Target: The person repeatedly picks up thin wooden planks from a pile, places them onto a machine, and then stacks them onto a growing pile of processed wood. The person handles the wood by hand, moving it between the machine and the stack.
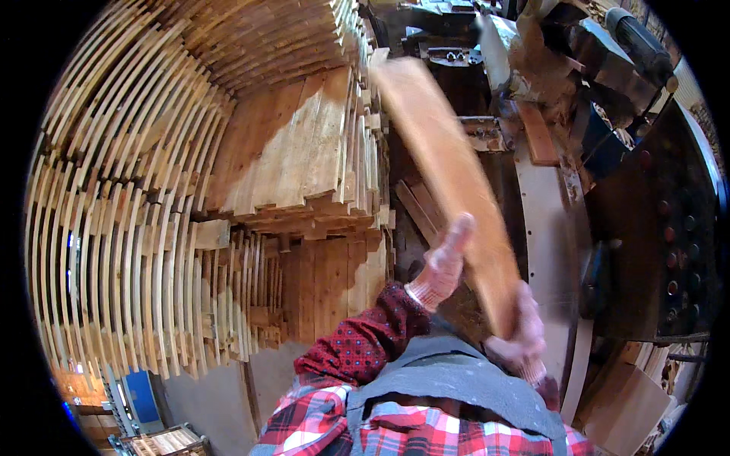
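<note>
A long reddish-brown wooden plank (pixel 449 171) slants across the middle, its far end reaching toward the stacked boards. My left hand (pixel 447 262), in a pale knit glove, is on the plank's left edge with the thumb up; its other fingers go out of sight under the wood. Wrapped round the near end on the right side is my right hand (pixel 526 334), also gloved and blurred by motion. The plank is held up in front of my grey apron (pixel 456 380).
A neat block of boards (pixel 296 144) rises left of the plank, with tall layered board stacks (pixel 106 258) further left. To the right runs a pale metal machine bed (pixel 541 228), with a short board (pixel 538 135) beside it. A dark panel with round buttons (pixel 654 235) stands at far right.
</note>
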`<state>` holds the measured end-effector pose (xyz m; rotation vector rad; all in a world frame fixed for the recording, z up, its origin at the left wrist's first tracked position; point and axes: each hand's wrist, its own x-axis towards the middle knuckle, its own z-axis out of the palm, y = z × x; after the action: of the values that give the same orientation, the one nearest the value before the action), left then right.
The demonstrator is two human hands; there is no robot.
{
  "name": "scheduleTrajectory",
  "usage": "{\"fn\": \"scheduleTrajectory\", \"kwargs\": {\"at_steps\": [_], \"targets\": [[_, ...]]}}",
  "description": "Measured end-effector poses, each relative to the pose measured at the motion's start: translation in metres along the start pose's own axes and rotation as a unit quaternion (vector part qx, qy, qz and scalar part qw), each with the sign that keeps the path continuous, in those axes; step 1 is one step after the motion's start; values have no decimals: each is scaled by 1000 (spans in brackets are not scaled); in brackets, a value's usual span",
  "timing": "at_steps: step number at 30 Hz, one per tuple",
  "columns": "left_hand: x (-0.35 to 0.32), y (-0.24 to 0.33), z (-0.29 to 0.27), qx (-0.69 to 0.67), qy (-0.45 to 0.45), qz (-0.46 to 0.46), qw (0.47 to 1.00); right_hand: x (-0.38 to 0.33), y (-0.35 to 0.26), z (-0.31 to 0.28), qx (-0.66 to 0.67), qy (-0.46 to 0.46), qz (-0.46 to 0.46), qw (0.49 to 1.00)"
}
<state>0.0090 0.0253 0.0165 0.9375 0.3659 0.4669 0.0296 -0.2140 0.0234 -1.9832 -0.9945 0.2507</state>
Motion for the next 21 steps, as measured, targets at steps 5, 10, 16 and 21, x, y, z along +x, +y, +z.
{"fn": "scheduleTrajectory", "kwargs": {"at_steps": [5,10,16,21], "targets": [[105,104,-98,724,80,238,642,-159,67,-41,-169,204,43,963],[196,173,-212,849,245,-153,442,-167,106,-34,-272,153,219,925],[215,227,-206,910,85,-215,345,36,170,-30,-345,139,-97,923],[164,295,-195,895,80,-91,429,187,214,-33,-218,185,12,958]]}}
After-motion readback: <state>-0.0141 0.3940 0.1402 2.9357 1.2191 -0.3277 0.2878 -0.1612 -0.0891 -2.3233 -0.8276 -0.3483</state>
